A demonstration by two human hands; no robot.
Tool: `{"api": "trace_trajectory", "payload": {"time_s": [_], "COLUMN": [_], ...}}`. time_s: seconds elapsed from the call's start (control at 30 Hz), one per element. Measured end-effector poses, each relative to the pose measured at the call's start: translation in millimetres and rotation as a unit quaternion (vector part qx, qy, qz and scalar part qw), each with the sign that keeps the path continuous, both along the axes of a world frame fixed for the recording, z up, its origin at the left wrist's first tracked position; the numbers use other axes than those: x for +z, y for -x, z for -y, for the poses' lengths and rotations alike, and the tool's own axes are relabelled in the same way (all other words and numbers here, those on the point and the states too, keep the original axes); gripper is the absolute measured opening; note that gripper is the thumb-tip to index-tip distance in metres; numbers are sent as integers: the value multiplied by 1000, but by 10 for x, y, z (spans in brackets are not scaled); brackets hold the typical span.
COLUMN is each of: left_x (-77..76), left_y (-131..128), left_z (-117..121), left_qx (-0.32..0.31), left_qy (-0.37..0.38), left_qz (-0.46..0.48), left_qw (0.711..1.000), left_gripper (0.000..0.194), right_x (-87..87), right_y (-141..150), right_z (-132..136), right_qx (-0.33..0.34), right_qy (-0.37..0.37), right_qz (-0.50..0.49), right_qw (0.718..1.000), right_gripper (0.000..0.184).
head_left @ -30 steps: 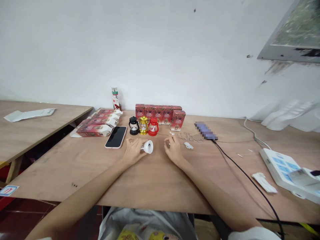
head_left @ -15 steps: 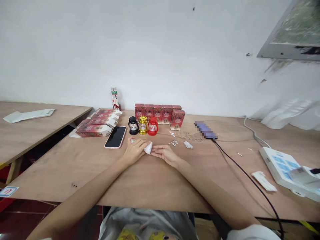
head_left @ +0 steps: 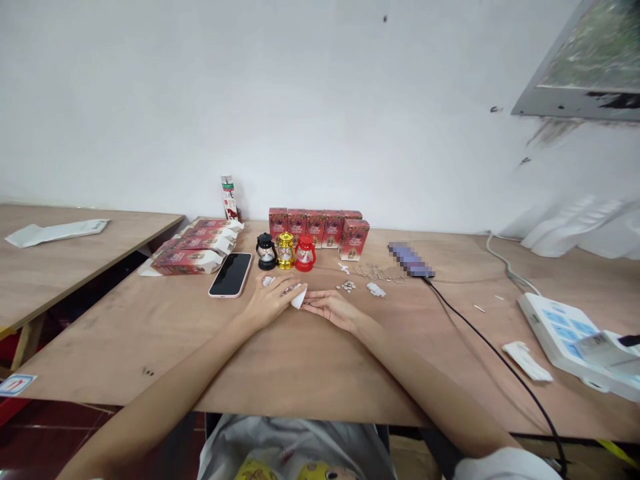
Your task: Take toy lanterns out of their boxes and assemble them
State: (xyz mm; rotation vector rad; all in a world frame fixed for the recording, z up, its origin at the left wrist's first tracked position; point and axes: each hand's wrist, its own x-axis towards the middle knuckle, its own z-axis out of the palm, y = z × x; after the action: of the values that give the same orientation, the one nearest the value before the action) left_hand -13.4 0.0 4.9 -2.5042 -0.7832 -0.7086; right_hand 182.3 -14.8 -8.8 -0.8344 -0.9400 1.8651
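Right of a pink-edged black phone [head_left: 231,275], my left hand [head_left: 270,301] grips a white, flared plastic piece [head_left: 299,297]; my right hand [head_left: 331,309] reaches its wide end, fingers close together, whether pinching anything I cannot tell, beside small silvery discs [head_left: 347,287].

No text legible. Sticker [head_left: 18,385], lower left: red mark, blue border, unclear. Red boxes [head_left: 315,227], centre: lettering too small. Bottle [head_left: 229,199], left of centre: label unreadable.
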Motion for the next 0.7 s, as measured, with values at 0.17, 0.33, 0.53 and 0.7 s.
{"api": "trace_trajectory", "payload": {"time_s": [0.17,0.33,0.53,0.7], "left_x": [13,60,56,42], "left_y": [38,154,205,191], "left_z": [-37,-93,-138,-130], "left_qx": [3,24,48,40], "left_qy": [0,-16,-4,6], "left_qz": [9,44,56,51], "left_qw": [1000,999,997,998], "left_gripper": [35,38,37,37], "right_x": [9,15,-68,-210], "right_y": [-10,-30,-72,-260], "right_z": [-3,1,-76,-255], "right_qx": [-11,-40,-89,-239], "right_qy": [11,23,27,-37], "right_qz": [2,-23,-42,-23], "right_qw": [1000,999,995,970], "right_gripper": [25,19,18,15]}}
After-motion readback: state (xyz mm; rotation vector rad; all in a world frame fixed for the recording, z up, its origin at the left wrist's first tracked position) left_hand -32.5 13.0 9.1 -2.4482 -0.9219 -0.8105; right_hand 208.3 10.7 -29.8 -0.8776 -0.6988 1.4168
